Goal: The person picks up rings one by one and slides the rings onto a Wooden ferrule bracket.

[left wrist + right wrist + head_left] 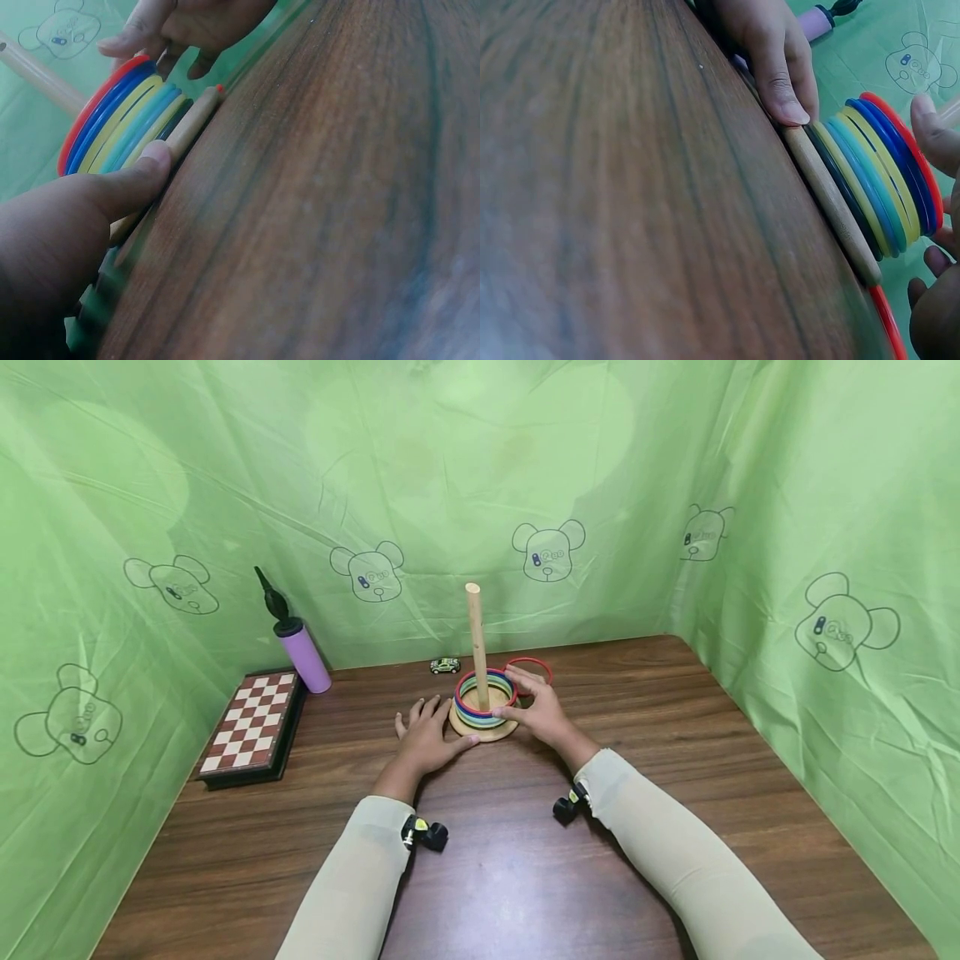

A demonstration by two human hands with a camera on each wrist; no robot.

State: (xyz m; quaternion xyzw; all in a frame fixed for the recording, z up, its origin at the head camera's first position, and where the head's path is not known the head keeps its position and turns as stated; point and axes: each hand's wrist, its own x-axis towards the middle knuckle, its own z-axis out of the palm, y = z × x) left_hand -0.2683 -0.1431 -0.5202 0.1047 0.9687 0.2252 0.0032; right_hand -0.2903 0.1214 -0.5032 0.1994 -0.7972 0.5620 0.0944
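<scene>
A wooden peg (477, 643) stands upright on a round wooden base (491, 734). Around its foot lies a stack of colored rings (877, 172), red on top, then blue, yellow, teal and darker ones. My left hand (427, 739) is at the base's left side, thumb tip touching the base's edge and the other fingers spread beside it over the table. On the right, my right hand (543, 714) spans the stack's side with thumb and fingers apart, the thumb tip right at the top red ring. Another red ring (552, 670) lies behind the base, partly hidden by the right hand.
A toy car (445, 666) sits by the table's back edge. At the left, a checkered board box (251, 722) lies beside a purple pump (306, 660) with a black nozzle. Green cloth (450, 468) with bear drawings hangs around the wooden table (637, 710).
</scene>
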